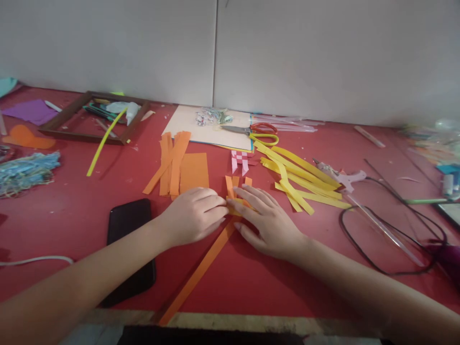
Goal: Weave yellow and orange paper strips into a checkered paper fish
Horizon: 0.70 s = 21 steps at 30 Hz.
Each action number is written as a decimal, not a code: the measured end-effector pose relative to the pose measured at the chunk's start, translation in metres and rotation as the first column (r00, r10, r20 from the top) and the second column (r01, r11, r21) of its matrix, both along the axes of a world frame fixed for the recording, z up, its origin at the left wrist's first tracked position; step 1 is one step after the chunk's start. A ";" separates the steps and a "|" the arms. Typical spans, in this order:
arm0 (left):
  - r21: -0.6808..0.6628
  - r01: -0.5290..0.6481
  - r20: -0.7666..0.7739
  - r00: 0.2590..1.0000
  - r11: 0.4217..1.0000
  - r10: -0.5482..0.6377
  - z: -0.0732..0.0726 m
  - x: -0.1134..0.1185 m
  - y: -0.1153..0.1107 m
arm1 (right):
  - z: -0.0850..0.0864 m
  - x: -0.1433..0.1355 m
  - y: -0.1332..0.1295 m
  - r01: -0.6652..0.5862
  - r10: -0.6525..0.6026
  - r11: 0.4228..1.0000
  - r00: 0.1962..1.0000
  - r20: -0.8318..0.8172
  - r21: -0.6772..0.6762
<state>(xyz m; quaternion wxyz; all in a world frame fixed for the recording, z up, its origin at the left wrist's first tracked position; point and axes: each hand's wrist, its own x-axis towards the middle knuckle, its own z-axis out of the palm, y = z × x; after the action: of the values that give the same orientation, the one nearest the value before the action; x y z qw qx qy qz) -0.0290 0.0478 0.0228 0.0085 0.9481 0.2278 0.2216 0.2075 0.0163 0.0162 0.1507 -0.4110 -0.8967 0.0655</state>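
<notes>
Orange and yellow paper strips form a small woven piece (235, 207) on the red table, between my hands. My left hand (196, 215) is closed at its left edge, the fingertips pressed together; what they pinch is hidden. Resting over its right part, my right hand (268, 218) has its fingers spread. A long orange strip (201, 268) runs from the piece down to the table's front edge. Just beyond lies a small pink and white woven piece (240, 159). Loose orange strips (175, 165) lie to the left and yellow strips (302, 179) to the right.
A black phone (129, 220) lies under my left forearm. Scissors (251, 130) rest on white paper (179, 125) at the back. A wooden frame (75, 134) stands back left. At right are a glue gun (341, 177) and its looped black cable (345, 235).
</notes>
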 end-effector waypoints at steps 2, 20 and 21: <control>0.019 0.002 0.001 1.000 1.000 -0.002 -0.001 0.000 0.000 | 0.000 0.000 0.001 -0.006 0.006 1.000 1.000 0.026 0.010; 0.051 -0.025 0.019 1.000 0.998 0.025 -0.009 0.002 -0.004 | 0.010 0.001 0.046 -0.043 0.041 0.999 0.997 -0.060 -0.018; 0.060 -0.024 0.031 0.999 0.998 0.022 -0.010 0.002 -0.004 | 0.012 0.000 0.053 -0.109 0.108 0.994 0.994 -0.025 -0.013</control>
<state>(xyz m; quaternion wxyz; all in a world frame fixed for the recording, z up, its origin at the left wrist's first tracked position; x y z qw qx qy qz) -0.0272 0.0436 0.0132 -0.0195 0.9418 0.2317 0.2430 0.2070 0.0695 0.0287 0.1547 -0.3618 -0.9154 0.0847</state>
